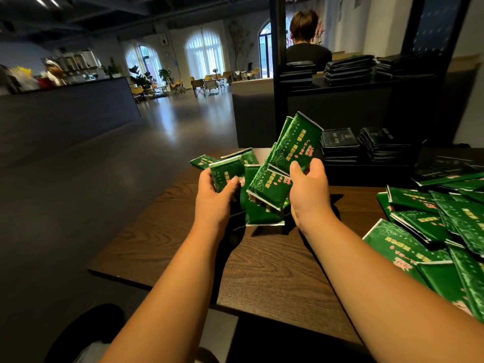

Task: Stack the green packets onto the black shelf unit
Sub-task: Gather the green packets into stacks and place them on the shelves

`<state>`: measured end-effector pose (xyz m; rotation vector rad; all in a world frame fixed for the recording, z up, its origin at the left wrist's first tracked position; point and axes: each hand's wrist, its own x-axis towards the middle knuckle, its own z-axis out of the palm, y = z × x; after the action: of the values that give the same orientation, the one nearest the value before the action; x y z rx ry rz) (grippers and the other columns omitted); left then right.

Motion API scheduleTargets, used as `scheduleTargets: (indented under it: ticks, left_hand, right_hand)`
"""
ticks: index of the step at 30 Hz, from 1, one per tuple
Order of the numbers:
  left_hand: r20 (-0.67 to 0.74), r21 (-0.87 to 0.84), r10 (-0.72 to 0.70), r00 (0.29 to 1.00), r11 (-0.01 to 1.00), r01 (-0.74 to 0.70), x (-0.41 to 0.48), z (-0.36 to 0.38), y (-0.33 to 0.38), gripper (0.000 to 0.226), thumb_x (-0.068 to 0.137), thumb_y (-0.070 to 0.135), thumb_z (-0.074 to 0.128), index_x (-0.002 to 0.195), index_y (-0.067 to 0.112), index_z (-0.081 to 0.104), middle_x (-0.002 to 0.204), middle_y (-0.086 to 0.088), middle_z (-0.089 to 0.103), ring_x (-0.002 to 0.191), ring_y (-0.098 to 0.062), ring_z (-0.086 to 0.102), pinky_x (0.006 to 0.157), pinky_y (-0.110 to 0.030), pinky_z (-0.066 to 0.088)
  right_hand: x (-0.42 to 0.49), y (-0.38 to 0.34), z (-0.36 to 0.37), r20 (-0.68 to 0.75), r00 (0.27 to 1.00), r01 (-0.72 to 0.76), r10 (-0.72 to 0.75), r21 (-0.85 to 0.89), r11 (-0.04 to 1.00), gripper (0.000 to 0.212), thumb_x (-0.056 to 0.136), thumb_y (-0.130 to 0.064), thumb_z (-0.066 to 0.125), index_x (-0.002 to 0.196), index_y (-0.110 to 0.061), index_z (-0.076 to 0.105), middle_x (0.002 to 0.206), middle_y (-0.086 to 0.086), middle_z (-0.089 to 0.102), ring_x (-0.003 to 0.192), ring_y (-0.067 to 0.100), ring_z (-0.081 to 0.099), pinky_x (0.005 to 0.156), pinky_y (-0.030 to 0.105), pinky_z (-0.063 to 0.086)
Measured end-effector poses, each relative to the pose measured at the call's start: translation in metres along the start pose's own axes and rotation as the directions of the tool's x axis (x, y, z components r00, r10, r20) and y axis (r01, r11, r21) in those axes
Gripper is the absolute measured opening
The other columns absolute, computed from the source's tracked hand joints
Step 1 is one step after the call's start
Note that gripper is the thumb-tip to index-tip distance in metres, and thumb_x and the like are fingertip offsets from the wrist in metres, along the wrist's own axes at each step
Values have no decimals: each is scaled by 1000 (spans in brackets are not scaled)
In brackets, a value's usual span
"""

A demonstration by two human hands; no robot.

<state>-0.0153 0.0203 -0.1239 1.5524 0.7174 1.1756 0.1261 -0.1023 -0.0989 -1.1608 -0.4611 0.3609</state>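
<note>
Now gathering: the left hand (213,197) grips a few green packets (227,176), the right hand (310,195) grips a fanned bunch (296,142) above the wooden table (262,263); next, I judge, square them and lift to the black shelf unit (279,74).

Dark stacks (379,148) crowd lower shelf (366,176); tabletop (262,271) centre open.
</note>
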Motion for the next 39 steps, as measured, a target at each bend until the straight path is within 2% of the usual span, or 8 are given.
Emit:
scheduleTargets:
  ticks: [3,5,10,19,25,30,33,39]
  left_hand:
    - [141,-144,-88,986,984,108,-5,7,3,31,103,38,68,129,22,66,125,-7,78,118,-31,74,103,-61,59]
    - [219,-131,-91,971,984,122,-10,9,6,28,110,38,63,130,18,65,123,-9,78,116,-29,75,97,-55,62]
    - [400,-155,-100,911,972,175,-16,8,8,47,94,2,78,138,10,60,126,-15,77,116,-37,76,91,-55,65]
    - [330,-158,-103,938,974,162,-7,6,0,47,94,-2,78,136,13,63,127,-17,77,118,-41,74,97,-66,60]
    - [73,-141,-103,992,984,112,3,-3,-4,42,93,3,81,131,16,67,118,-8,81,112,-35,77,94,-57,64]
    - [217,-199,-70,974,973,114,-1,0,2,40,102,8,72,140,12,59,129,-14,76,119,-37,74,95,-57,63]
    - [323,-174,-82,943,974,144,-7,1,7,60,90,10,85,143,15,56,131,-11,75,120,-32,75,93,-49,64]
    - [240,-49,-68,968,995,82,-3,1,1,59,85,0,87,133,25,63,123,-1,79,115,-23,76,101,-56,61]
  right_hand:
    - [-3,-1,1,24,996,89,-88,-72,993,4,109,-21,56,111,-18,57,109,9,71,101,33,74,87,61,64]
    - [-3,-1,1,26,993,115,-113,-105,988,4,108,-22,57,110,-19,56,107,8,71,98,31,74,87,62,64]
    - [-3,-2,0,33,992,122,-119,-131,984,3,106,-27,61,105,-24,62,101,1,75,94,23,76,86,58,64]
    - [1,0,-7,-35,991,122,-127,-109,987,11,110,-26,60,114,-16,59,104,1,73,82,4,74,67,29,61]
    - [-2,-2,-6,9,993,114,-114,-68,991,25,110,-15,57,135,-18,57,118,-1,71,99,9,73,64,14,56]
    - [-8,4,1,186,971,190,-149,-226,955,25,107,-13,61,127,-28,61,112,-6,72,97,5,73,70,20,61]
    - [-8,5,2,222,958,239,-183,-260,935,23,104,-18,65,117,-36,64,109,-9,74,97,2,72,83,34,64]
    - [-6,2,1,118,979,179,-164,-122,976,16,103,-27,70,118,-33,70,110,-8,73,99,9,73,81,33,62]
